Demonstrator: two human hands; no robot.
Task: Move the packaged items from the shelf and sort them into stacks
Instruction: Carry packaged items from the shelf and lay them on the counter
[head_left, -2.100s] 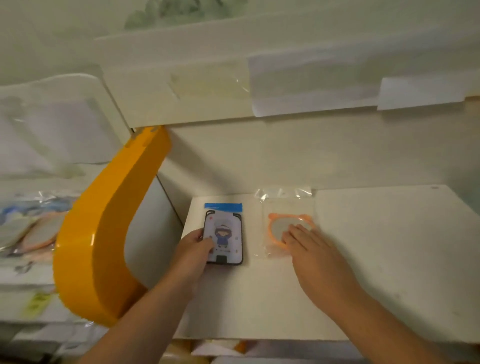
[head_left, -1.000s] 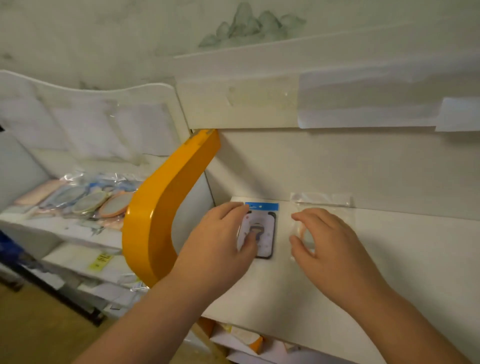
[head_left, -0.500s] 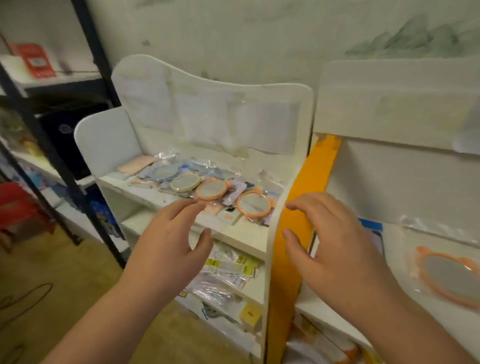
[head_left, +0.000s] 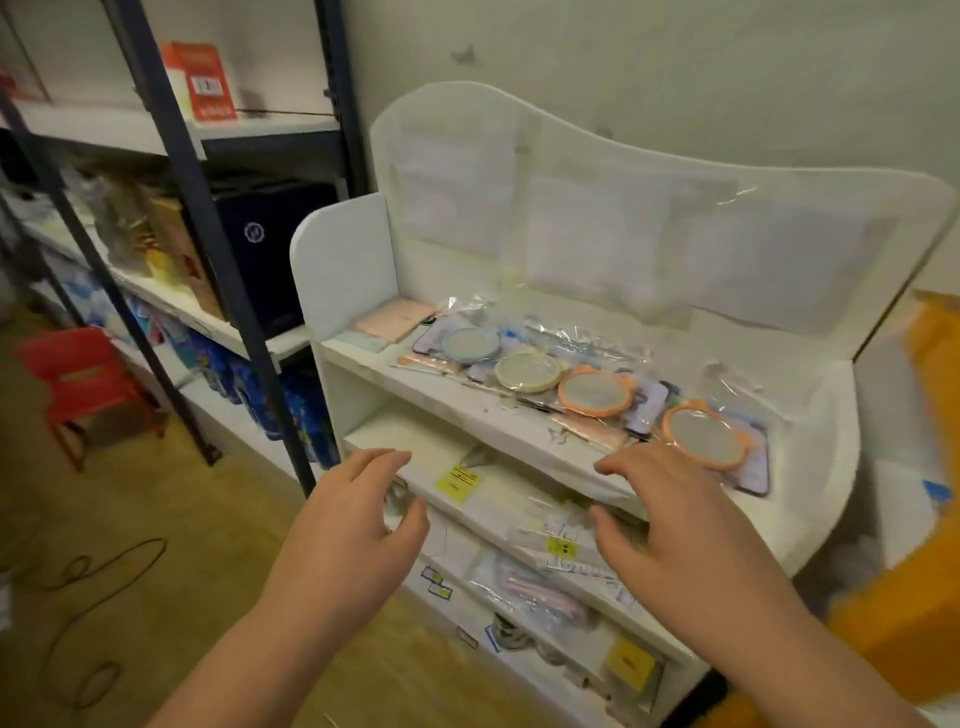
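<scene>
On the top board of my white shelf lie the packaged items in clear bags, overlapping in a loose row from back left to front right: a pink flat pack, a blue-rimmed round mirror, a cream-rimmed one, then two orange eared mirrors. Phone cases peek out flat beneath them; the nearest orange mirror sits by the front edge

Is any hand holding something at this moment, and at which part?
Nothing is held. The left hand and the right hand are both open and empty, in front of the white shelf.
</scene>
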